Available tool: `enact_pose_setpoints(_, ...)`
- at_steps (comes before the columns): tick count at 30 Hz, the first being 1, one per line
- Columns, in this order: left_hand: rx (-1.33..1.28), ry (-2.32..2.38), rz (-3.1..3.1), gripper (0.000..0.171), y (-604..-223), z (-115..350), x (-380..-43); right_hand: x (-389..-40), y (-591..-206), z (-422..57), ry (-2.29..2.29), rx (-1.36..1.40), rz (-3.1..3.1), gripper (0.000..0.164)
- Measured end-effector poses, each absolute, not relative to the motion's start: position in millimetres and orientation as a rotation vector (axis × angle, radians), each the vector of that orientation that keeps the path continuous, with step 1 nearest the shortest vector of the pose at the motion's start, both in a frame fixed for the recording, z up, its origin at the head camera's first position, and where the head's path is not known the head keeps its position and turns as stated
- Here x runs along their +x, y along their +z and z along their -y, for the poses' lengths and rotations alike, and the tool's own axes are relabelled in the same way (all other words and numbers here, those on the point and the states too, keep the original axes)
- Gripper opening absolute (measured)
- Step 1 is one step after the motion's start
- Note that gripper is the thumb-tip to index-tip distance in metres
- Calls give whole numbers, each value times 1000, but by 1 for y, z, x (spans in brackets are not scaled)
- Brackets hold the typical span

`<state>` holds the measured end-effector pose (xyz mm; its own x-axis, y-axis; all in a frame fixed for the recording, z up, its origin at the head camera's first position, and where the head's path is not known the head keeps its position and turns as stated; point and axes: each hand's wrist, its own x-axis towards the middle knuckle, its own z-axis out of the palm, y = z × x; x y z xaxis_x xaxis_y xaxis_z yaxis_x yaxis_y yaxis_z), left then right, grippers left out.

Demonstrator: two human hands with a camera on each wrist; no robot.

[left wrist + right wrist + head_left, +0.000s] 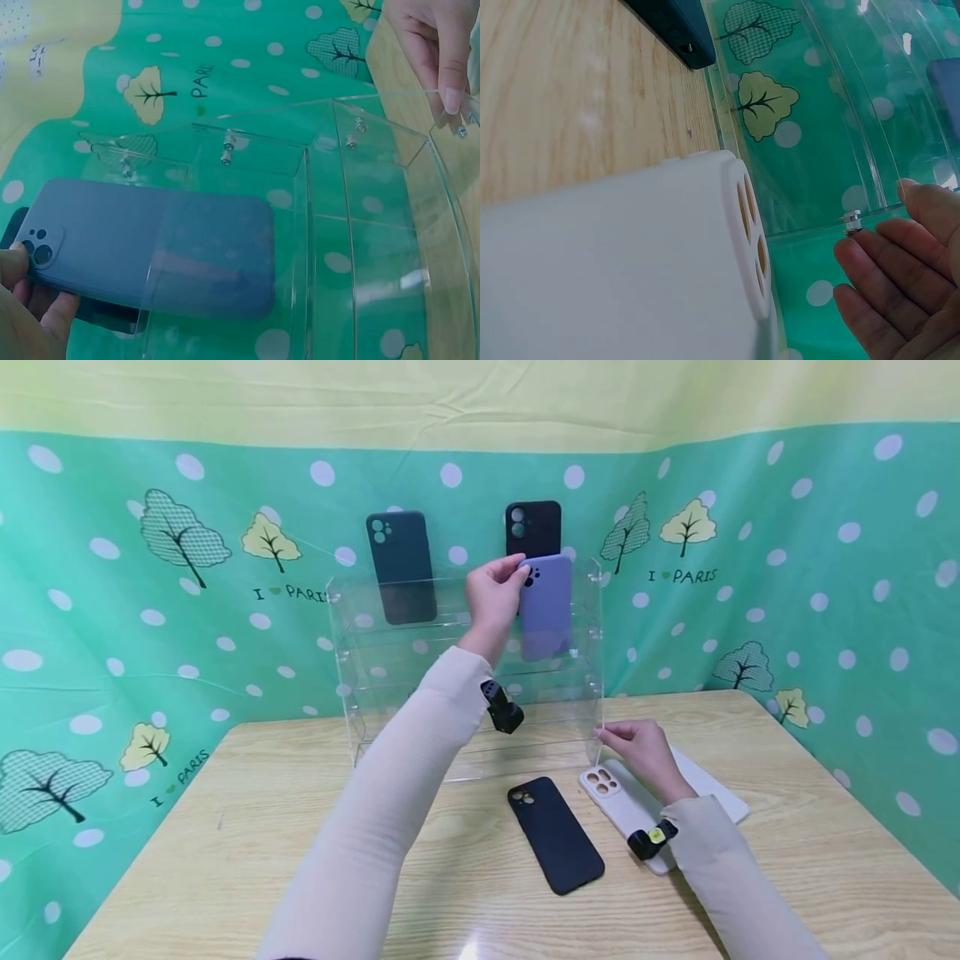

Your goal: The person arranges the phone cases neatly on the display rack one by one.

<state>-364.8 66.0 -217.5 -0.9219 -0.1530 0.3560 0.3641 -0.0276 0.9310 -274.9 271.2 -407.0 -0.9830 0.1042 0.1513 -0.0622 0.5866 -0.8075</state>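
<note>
Head view shows a lavender rectangular phone case (547,610) upright at the top of a clear acrylic tiered rack (540,727), its camera corner pinched in the left hand's (492,597) grip, before a black rectangular phone case (536,528), while the right hand (643,753) pinches the rack's side edge above the pale wooden tabletop (262,827).

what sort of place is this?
Likely a staged tabletop setup, though the wider room isn't visible: dotted fabric backdrop, wooden table, clear rack for display.
</note>
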Motion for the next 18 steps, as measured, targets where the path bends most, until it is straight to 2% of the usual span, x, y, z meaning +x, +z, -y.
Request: enact_pose_setpoints(18,-246,-1917,2003,20,-228,-67,-367,-275,-408,-271,1351,-20,2625,31)
